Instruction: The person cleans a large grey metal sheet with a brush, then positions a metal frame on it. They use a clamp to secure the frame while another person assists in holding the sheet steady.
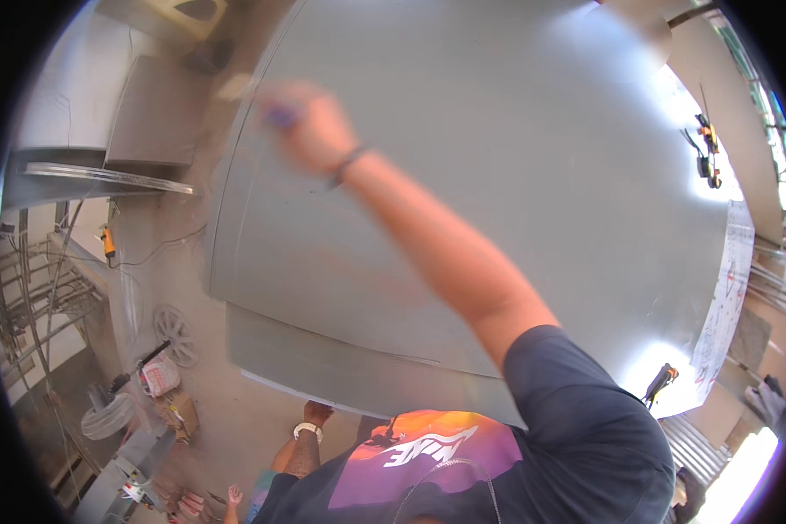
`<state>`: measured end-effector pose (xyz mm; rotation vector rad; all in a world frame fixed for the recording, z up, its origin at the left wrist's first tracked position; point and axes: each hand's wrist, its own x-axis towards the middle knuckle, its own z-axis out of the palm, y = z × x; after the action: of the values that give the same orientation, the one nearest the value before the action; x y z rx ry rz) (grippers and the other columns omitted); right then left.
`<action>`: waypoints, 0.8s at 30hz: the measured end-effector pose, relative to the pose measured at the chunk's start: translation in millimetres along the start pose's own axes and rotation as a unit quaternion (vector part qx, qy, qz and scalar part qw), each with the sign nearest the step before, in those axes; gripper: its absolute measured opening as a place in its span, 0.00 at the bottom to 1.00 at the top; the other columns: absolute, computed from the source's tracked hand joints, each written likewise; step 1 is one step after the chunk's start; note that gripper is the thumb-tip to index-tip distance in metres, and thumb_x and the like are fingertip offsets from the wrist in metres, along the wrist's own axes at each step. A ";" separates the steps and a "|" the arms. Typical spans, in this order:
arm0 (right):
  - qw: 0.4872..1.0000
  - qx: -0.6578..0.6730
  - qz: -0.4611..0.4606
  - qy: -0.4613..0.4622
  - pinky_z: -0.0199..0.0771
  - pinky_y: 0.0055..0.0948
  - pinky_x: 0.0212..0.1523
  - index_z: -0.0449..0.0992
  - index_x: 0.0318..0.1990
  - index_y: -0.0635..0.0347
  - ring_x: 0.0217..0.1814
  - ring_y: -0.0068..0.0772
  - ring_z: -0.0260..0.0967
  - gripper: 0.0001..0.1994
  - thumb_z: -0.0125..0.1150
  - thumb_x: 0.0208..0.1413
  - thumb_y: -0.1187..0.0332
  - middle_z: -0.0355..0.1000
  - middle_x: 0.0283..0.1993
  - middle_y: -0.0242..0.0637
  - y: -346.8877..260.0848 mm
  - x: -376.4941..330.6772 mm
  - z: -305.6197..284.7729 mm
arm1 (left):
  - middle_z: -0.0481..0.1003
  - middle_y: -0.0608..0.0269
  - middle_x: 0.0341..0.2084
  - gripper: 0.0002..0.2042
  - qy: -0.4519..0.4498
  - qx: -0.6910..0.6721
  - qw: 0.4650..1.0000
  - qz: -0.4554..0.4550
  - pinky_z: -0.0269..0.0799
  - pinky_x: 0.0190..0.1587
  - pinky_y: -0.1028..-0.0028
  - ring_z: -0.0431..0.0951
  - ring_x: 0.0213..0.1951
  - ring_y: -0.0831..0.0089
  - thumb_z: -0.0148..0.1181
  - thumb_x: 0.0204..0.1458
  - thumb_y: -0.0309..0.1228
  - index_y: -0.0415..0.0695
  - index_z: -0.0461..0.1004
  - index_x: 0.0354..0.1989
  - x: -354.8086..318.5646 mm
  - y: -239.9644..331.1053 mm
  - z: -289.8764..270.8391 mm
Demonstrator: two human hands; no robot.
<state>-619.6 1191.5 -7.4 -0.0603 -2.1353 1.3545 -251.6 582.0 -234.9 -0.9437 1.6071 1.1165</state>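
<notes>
My right hand, with a dark band at the wrist, is raised over the far left part of a large grey sheet. It is blurred by motion. Its fingers are closed around a small blue-purple object, too smeared to name. Beside my torso, a forearm with a white wristband seems to be mine; my left hand lies by the sheet's near edge with its fingers hidden. Thin lines run along the sheet's left side, and a lower grey strip shows at its near left.
Black and orange tools sit along the right edge, near a white printed sheet. Left of the work surface are a metal bar, a spoked wheel and a white sack. Another person's hand shows at lower left.
</notes>
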 end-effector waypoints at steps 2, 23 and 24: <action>0.967 -0.198 0.083 0.136 0.73 0.40 0.44 0.81 0.44 0.54 0.44 0.31 0.73 0.09 0.54 0.62 0.68 0.79 0.44 0.36 93.8 9.2 -105.9 | 0.76 0.59 0.28 0.12 0.028 0.103 0.994 -0.026 0.76 0.29 0.69 0.77 0.29 0.68 0.58 0.59 0.35 0.40 0.75 0.45 -19.5 -11.7 26.3; 0.963 -0.047 0.137 0.228 0.71 0.35 0.38 0.77 0.40 0.61 0.38 0.40 0.71 0.06 0.55 0.57 0.76 0.73 0.33 0.46 25.4 -16.3 -16.7 | 0.80 0.58 0.31 0.14 -0.044 0.058 0.990 0.124 0.78 0.33 0.70 0.80 0.33 0.71 0.58 0.58 0.35 0.37 0.76 0.45 -14.7 -37.1 47.1; 0.920 -0.157 0.145 0.327 0.74 0.37 0.42 0.80 0.46 0.62 0.38 0.42 0.75 0.10 0.55 0.59 0.74 0.78 0.36 0.47 52.8 -14.8 -49.9 | 0.79 0.58 0.30 0.13 -0.054 0.052 0.988 0.132 0.78 0.33 0.70 0.80 0.32 0.71 0.59 0.58 0.35 0.37 0.77 0.44 -4.8 -52.6 43.0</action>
<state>-596.5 1252.0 -43.5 -0.8656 -1.7673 0.9349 -190.3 608.1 -249.3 -0.6035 1.7165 1.2264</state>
